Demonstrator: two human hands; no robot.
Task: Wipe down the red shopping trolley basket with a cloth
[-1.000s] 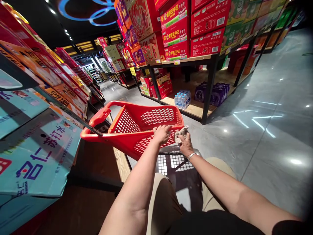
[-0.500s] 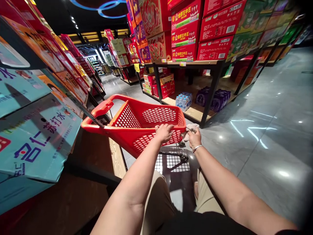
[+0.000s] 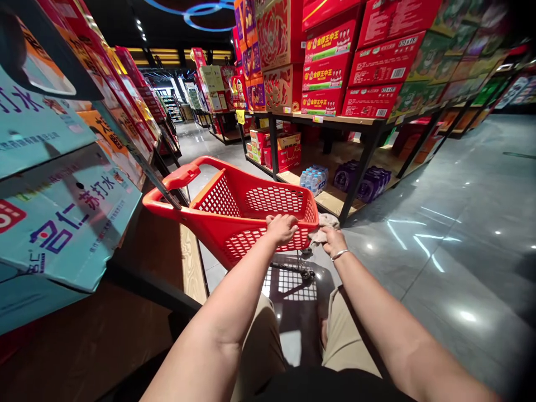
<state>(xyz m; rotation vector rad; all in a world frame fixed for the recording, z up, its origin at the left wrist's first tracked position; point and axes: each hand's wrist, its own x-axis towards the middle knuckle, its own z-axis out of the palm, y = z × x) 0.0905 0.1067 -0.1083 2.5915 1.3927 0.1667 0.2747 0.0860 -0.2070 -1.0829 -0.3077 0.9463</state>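
Observation:
A red plastic shopping cart (image 3: 251, 223) with perforated sides stands crosswise in front of me, its handle at the left. My left hand (image 3: 281, 229) is closed over the upper rim of the cart's near side, towards its front end. At the front corner my right hand (image 3: 334, 241) grips a pale, crumpled cloth (image 3: 325, 226), which lies against the cart's end. A bracelet (image 3: 339, 254) circles the right wrist. The cart's basket shows no goods in the part I can see.
Blue cartons (image 3: 71, 218) are stacked on a shelf close at my left. Across the aisle, a black-framed shelf (image 3: 360, 162) carries red boxes (image 3: 322, 78), with bottled water packs (image 3: 314, 178) on its lower board. Shiny grey floor (image 3: 460, 223) stretches to the right.
The view has shifted slightly. Both hands stay at the cart, and the cloth now shows more above the right hand at the front corner.

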